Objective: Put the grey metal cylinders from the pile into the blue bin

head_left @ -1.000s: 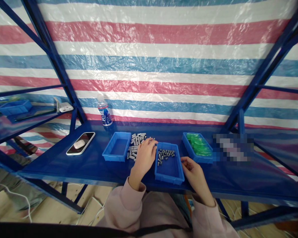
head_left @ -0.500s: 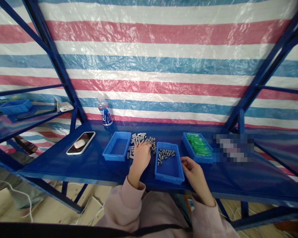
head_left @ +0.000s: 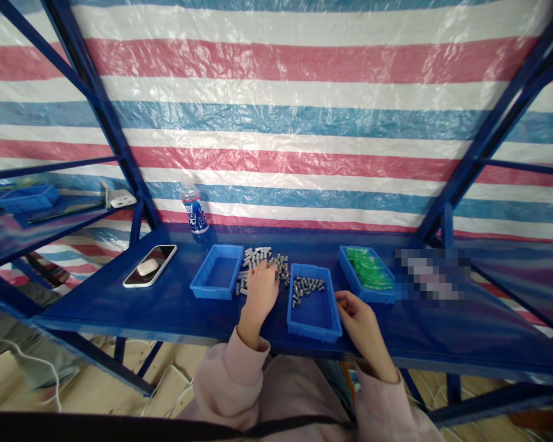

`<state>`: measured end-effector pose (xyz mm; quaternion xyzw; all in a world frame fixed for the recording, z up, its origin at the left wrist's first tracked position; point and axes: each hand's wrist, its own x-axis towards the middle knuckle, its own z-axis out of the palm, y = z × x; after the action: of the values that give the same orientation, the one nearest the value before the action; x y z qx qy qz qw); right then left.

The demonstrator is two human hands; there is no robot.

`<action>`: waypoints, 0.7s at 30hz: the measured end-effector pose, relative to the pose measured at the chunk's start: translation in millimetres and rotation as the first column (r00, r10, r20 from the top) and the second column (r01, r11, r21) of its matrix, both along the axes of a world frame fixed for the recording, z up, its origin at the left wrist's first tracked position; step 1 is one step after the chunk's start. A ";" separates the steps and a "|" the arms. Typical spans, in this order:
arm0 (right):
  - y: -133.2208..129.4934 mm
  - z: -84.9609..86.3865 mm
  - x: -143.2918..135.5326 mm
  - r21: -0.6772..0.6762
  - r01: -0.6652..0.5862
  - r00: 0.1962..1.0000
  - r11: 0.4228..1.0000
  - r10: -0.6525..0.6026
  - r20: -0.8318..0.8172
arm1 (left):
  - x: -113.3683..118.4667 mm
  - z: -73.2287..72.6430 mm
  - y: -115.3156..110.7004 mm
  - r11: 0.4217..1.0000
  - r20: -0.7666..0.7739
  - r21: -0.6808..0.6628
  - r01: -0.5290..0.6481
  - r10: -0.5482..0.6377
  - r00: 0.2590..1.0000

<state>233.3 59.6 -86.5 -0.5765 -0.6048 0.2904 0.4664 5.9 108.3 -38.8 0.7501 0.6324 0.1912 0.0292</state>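
Observation:
My left hand [head_left: 262, 288] reaches over a loose pile of small metal parts on the table, palm down, its fingers bent and slightly apart with the tips among the parts. In that pile, longer silvery cylinders [head_left: 257, 253] lie to the left and short screw-like pieces [head_left: 282, 265] to the right. Several small metal screws [head_left: 308, 285] rest in the far half of a blue tray [head_left: 314, 328]. Against this tray's right wall is my right hand [head_left: 357, 313], fingers curled and closed together; what they pinch, if anything, is hidden.
Left of the pile stands a bare blue tray [head_left: 217, 293]. Another blue tray [head_left: 371, 296], at right, holds green plastic packets [head_left: 368, 269]. A phone [head_left: 159, 261] with a small pale case [head_left: 147, 266] on it lies far left. A bottle [head_left: 195, 212] stands at the back.
My left hand has shifted slightly left over the pile, and its fingers look more spread. The right hand and the trays stay where they were.

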 end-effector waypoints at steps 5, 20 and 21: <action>0.6 -2.5 1.2 -0.012 -0.001 1.000 1.000 0.001 0.016 | 0.3 -2.2 0.6 1.000 -0.025 -0.011 0.004 -0.005 1.000; 0.3 -1.4 0.3 -0.015 -0.004 1.000 1.000 0.004 0.005 | 8.8 9.0 -1.7 0.956 0.313 0.270 0.118 -0.203 0.928; 0.1 -1.2 0.2 -0.016 -0.006 1.000 1.000 0.006 0.004 | 10.8 10.3 -3.0 0.941 0.341 0.292 0.171 -0.270 0.901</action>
<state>233.5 59.7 -87.7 -0.5790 -0.6052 0.2954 0.4596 16.7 105.3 -28.5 0.7641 0.4953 0.4066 0.0746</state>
